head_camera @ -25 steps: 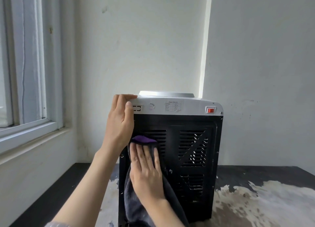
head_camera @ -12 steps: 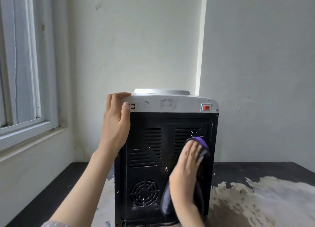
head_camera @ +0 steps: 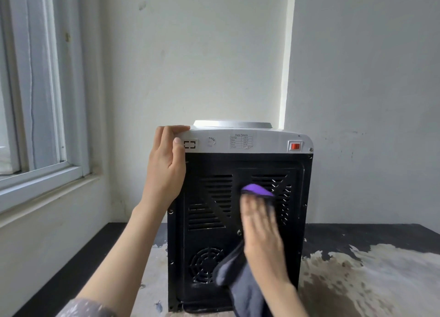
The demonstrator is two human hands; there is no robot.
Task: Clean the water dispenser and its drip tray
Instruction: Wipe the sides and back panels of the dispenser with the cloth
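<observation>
The water dispenser [head_camera: 259, 143] stands on the table with its back toward me: a white top band with a red switch, and a black vented rear panel [head_camera: 214, 221] below. My left hand [head_camera: 165, 166] grips the dispenser's upper left corner, fingers over the top edge. My right hand [head_camera: 262, 233], blurred by motion, presses a grey and purple cloth [head_camera: 245, 285] flat against the middle of the rear panel; the cloth's purple edge shows above my fingertips and its grey tail hangs below my wrist. The drip tray is hidden on the far side.
The dark table [head_camera: 369, 235] has a worn, pale peeling patch on the right. A white wall stands close behind the dispenser. A window frame and sill [head_camera: 47, 174] run along the left.
My right hand with the cloth swept from the panel's left side to its right edge, then back toward the middle. My left hand stayed on the upper left corner.
</observation>
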